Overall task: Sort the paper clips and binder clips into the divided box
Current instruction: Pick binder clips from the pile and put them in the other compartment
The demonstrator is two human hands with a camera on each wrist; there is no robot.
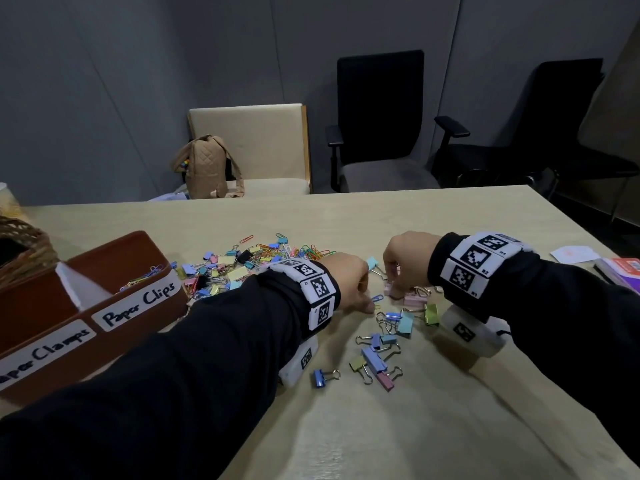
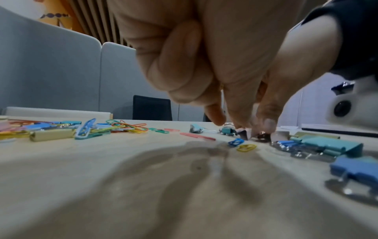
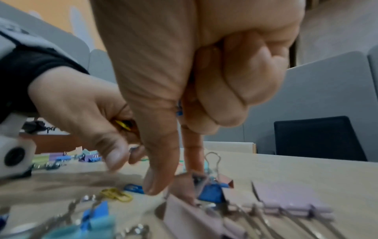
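A brown divided box [image 1: 104, 268] stands at the left, labelled "Paper Clips" and "Paper Clamps"; coloured paper clips lie in its far compartment [image 1: 143, 275]. A mixed pile of clips [image 1: 242, 263] lies mid-table. My left hand [image 1: 367, 304] holds yellow paper clips [image 3: 122, 125] in its curled fingers, and its fingertips come down by a blue paper clip [image 2: 236, 142] and a yellow one [image 2: 246, 147]. My right hand [image 1: 394, 289] has thumb and forefinger down on a pink binder clip [image 1: 398, 293], with something blue tucked in its curled fingers. Several loose binder clips [image 1: 377, 351] lie nearer me.
A wicker basket [image 1: 20, 244] sits behind the box. White paper [image 1: 573, 253] and a book [image 1: 621, 268] lie at the right edge. Past the table's far edge stand chairs [image 1: 381, 126] and a tan backpack [image 1: 207, 168]. Bare tabletop [image 1: 381, 438] lies near me.
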